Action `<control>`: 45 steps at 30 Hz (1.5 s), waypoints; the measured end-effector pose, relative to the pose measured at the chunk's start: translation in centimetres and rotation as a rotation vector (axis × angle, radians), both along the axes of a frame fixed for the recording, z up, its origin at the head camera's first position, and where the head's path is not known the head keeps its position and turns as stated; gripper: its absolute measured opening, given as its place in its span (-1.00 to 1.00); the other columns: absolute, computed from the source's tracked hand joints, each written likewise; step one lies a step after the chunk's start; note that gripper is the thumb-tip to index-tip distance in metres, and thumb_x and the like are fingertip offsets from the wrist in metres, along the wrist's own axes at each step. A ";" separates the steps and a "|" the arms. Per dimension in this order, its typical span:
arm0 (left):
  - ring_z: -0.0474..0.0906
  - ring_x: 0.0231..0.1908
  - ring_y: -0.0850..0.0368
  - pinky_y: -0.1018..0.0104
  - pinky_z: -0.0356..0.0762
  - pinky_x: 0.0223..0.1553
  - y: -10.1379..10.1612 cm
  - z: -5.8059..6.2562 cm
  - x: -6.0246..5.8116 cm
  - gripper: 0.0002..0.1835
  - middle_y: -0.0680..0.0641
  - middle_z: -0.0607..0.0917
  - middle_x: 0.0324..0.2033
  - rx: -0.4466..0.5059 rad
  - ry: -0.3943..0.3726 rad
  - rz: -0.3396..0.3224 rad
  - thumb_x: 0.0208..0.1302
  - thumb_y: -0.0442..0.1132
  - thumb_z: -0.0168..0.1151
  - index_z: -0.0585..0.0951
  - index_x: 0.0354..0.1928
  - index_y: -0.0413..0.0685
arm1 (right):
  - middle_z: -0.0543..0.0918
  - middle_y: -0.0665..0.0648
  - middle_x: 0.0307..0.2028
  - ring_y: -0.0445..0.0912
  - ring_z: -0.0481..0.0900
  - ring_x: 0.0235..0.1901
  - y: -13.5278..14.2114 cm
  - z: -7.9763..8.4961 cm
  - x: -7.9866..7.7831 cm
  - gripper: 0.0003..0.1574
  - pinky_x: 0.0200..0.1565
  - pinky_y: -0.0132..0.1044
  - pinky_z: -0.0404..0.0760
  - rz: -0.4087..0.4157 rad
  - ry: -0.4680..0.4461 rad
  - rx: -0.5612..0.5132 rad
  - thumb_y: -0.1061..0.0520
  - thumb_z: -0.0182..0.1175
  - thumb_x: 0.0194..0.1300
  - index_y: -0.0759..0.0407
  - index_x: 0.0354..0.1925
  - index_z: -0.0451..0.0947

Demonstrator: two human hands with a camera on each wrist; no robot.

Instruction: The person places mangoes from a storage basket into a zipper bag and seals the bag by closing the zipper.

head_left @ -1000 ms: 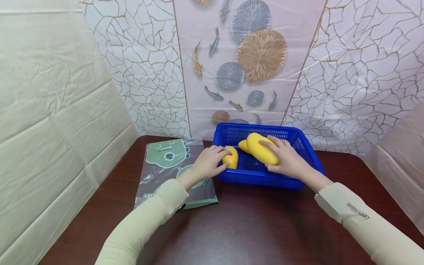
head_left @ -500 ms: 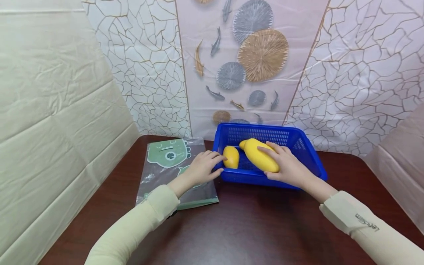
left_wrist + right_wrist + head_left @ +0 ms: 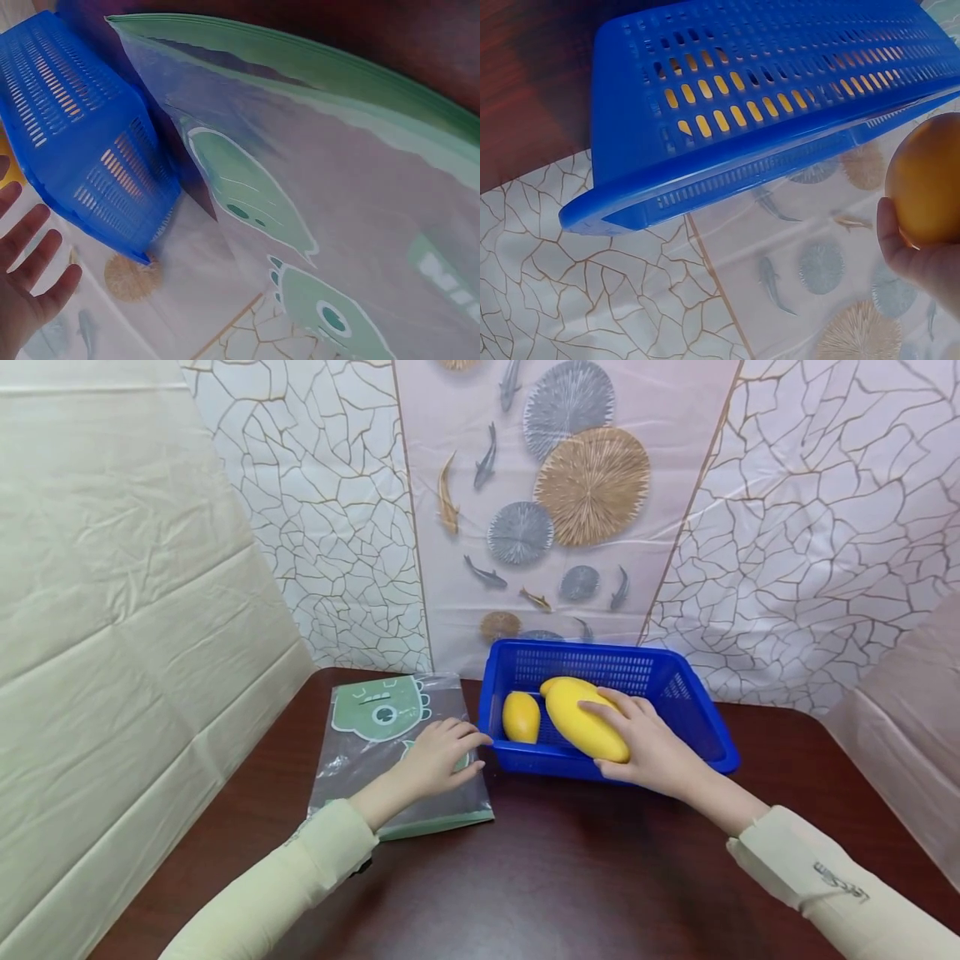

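Note:
My right hand (image 3: 651,750) grips a large yellow mango (image 3: 585,718) and holds it over the front part of the blue plastic basket (image 3: 611,768). In the right wrist view the thumb presses the underside of the same mango (image 3: 930,180), above the basket's rim. A smaller mango (image 3: 521,717) lies inside the basket at its left end. Behind the held mango, the tip of another yellow mango (image 3: 550,684) peeks out, mostly hidden. My left hand (image 3: 433,757) hovers over the zip bag, left of the basket, fingers spread and holding nothing.
A clear zip bag (image 3: 352,777) with green cartoon prints and a green top strip lies flat on the dark brown table (image 3: 525,877), left of the basket. A patterned cloth (image 3: 480,602) hangs behind, and a cream cloth (image 3: 150,635) on the left.
My left hand has let go of the small mango and drawn back left over the bag. My right hand has brought the large mango slightly towards me and down.

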State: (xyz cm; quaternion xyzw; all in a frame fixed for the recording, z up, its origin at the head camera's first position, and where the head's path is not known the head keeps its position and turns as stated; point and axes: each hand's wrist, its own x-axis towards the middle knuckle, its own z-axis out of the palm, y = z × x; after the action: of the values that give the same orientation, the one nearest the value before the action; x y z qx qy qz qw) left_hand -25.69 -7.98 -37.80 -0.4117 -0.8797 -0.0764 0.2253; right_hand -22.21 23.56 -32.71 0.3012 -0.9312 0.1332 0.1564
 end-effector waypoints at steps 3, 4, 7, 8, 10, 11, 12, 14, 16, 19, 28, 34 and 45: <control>0.54 -0.09 0.05 0.13 0.49 -0.02 -0.8 -0.3 0.4 -0.72 0.02 0.66 -0.17 0.015 -0.014 0.001 0.16 -0.11 0.26 0.63 -0.06 0.06 | 0.24 0.31 0.28 0.27 0.26 0.11 0.0 -0.1 0.2 -0.09 -0.07 0.12 0.48 0.004 -0.002 -0.006 0.07 0.38 -0.02 0.03 0.30 0.27; 0.53 -0.08 0.04 0.12 0.49 -0.01 -1.1 -0.3 0.5 -0.71 0.02 0.66 -0.16 0.012 -0.021 0.004 0.16 -0.11 0.26 0.63 -0.06 0.06 | 0.24 0.31 0.28 0.27 0.26 0.11 -0.1 -0.1 0.3 -0.09 -0.07 0.13 0.48 0.006 0.000 -0.009 0.07 0.38 -0.03 0.02 0.30 0.28; 0.52 -0.07 0.04 0.12 0.47 0.02 -1.9 -0.4 0.9 -0.70 0.01 0.65 -0.14 -0.003 -0.039 0.010 0.17 -0.11 0.25 0.62 -0.04 0.05 | 0.23 0.32 0.25 0.28 0.27 0.11 -0.1 -0.1 0.5 -0.08 -0.08 0.13 0.49 0.011 0.013 -0.018 0.09 0.40 -0.05 0.01 0.29 0.28; 0.52 -0.06 0.04 0.12 0.47 0.04 -2.2 -0.4 1.1 -0.69 0.01 0.65 -0.13 -0.005 -0.047 0.013 0.17 -0.12 0.26 0.61 -0.03 0.06 | 0.23 0.34 0.25 0.28 0.27 0.11 -0.2 -0.2 0.5 -0.08 -0.09 0.13 0.50 0.015 0.020 -0.021 0.10 0.40 -0.06 0.01 0.29 0.29; 0.52 -0.05 0.04 0.11 0.47 0.05 -2.8 -0.5 1.4 -0.68 0.01 0.65 -0.12 -0.018 -0.050 0.021 0.17 -0.12 0.25 0.60 -0.02 0.05 | 0.22 0.36 0.22 0.29 0.28 0.10 -0.3 -0.2 0.6 -0.09 -0.11 0.11 0.51 0.021 0.032 -0.025 0.10 0.41 -0.06 0.00 0.28 0.31; 0.51 -0.04 0.03 0.10 0.46 0.05 -3.1 -0.6 1.6 -0.67 0.00 0.64 -0.11 -0.022 -0.056 0.029 0.17 -0.11 0.25 0.60 -0.01 0.06 | 0.22 0.37 0.21 0.29 0.28 0.09 -0.4 -0.2 0.7 -0.09 -0.13 0.10 0.52 0.024 0.037 -0.025 0.11 0.41 -0.07 -0.01 0.28 0.31; 0.51 -0.04 0.03 0.09 0.47 0.05 -3.4 -0.6 1.8 -0.67 0.00 0.64 -0.11 -0.023 -0.061 0.036 0.16 -0.12 0.25 0.60 0.00 0.06 | 0.21 0.38 0.20 0.29 0.29 0.09 -0.5 -0.2 0.8 -0.09 -0.15 0.08 0.53 0.027 0.041 -0.026 0.11 0.41 -0.07 -0.02 0.28 0.32; 0.51 -0.04 0.02 0.07 0.48 0.04 -4.1 -0.8 2.1 -0.66 -0.01 0.65 -0.11 -0.018 -0.067 0.054 0.15 -0.12 0.26 0.60 0.00 0.06 | 0.21 0.39 0.18 0.30 0.29 0.08 -0.7 -0.3 0.9 -0.09 -0.17 0.07 0.53 0.033 0.048 -0.028 0.11 0.41 -0.07 -0.03 0.28 0.32; 0.52 -0.03 0.02 0.05 0.48 0.04 -4.6 -1.0 2.3 -0.65 -0.01 0.65 -0.11 -0.003 -0.068 0.068 0.14 -0.11 0.27 0.60 0.00 0.05 | 0.21 0.40 0.17 0.29 0.30 0.06 -0.8 -0.4 1.1 -0.10 -0.19 0.05 0.54 0.038 0.056 -0.029 0.11 0.41 -0.07 -0.04 0.28 0.32; 0.52 -0.03 0.01 0.03 0.48 0.04 -5.4 -1.2 2.5 -0.65 -0.01 0.66 -0.11 0.031 -0.074 0.079 0.12 -0.12 0.30 0.61 -0.02 0.04 | 0.23 0.40 0.16 0.29 0.32 0.06 -1.1 -0.5 1.3 -0.10 -0.18 0.06 0.52 0.049 0.074 -0.035 0.10 0.40 -0.07 -0.05 0.27 0.33; 0.52 -0.06 0.03 0.04 0.48 0.02 -7.3 -1.7 3.1 -0.68 0.02 0.66 -0.14 0.009 -0.124 0.095 0.13 -0.11 0.30 0.61 -0.06 0.02 | 0.30 0.39 0.16 0.26 0.31 0.10 -1.9 -0.7 1.5 -0.11 0.00 0.20 0.39 0.085 0.149 -0.062 0.10 0.39 -0.10 -0.04 0.26 0.36; 0.54 -0.07 0.04 0.04 0.51 -0.03 -8.5 -1.8 3.3 -0.69 0.01 0.66 -0.15 -0.041 -0.211 0.082 0.16 -0.11 0.28 0.61 -0.04 0.03 | 0.30 0.39 0.20 0.29 0.24 0.19 -2.1 -0.8 1.6 -0.13 0.06 0.27 0.29 0.073 0.154 -0.094 0.11 0.39 -0.06 -0.01 0.26 0.36; 0.55 -0.14 0.05 0.09 0.51 -0.08 -10.8 -2.7 4.1 -0.67 -0.01 0.63 -0.20 -0.114 -0.294 0.065 0.17 -0.09 0.27 0.61 -0.03 -0.02 | 0.31 0.36 0.21 0.33 0.24 0.20 -2.4 -1.2 1.7 -0.16 0.07 0.29 0.35 0.080 0.163 -0.103 0.12 0.39 -0.06 0.00 0.24 0.38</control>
State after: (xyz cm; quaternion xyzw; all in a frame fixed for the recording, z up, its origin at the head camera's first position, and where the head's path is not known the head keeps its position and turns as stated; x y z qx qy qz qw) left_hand -21.61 -18.78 -40.47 -0.3797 -0.9189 -0.0785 0.0725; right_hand -20.54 21.18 -33.93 0.3397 -0.8945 0.1621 0.2415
